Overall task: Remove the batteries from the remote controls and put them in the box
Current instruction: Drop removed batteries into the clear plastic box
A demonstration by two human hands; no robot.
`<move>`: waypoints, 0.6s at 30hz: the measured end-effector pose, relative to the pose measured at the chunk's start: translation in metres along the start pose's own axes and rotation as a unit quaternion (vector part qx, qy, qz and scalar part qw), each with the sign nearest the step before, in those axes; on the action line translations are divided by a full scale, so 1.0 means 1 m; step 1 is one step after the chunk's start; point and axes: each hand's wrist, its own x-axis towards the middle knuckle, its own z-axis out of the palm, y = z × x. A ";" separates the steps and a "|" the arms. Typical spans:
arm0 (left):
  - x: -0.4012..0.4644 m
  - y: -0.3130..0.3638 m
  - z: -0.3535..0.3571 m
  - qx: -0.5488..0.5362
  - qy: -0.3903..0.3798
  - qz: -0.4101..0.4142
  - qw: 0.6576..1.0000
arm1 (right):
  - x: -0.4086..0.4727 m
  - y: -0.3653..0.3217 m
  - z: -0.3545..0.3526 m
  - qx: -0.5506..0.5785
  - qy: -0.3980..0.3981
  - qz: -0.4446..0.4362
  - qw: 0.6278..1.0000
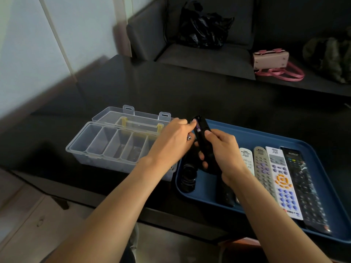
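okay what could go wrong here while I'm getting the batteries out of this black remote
The left hand already holds one loose battery while its fingertip pries the purple battery from the slim black remote; either could slip onto the dark table, not into the clear plastic compartment box.

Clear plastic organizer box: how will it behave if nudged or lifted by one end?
The clear box looks thin-walled and nearly empty, so probably light and apt to slide on the glossy black table. Its open lid hangs behind, so it may flop when lifted. Walls likely flex slightly.
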 end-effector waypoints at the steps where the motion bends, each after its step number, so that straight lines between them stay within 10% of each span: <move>1: 0.000 0.000 0.000 0.011 -0.003 0.002 1.000 | 0.000 -0.001 0.001 -0.005 0.000 -0.003 1.000; 10: -0.003 0.009 -0.020 -0.310 -0.054 -0.201 0.928 | 0.000 -0.011 -0.002 0.018 0.004 0.027 0.999; 18: 0.003 0.000 -0.012 -0.263 0.010 -0.089 0.961 | -0.003 -0.008 0.003 0.001 -0.022 0.013 1.000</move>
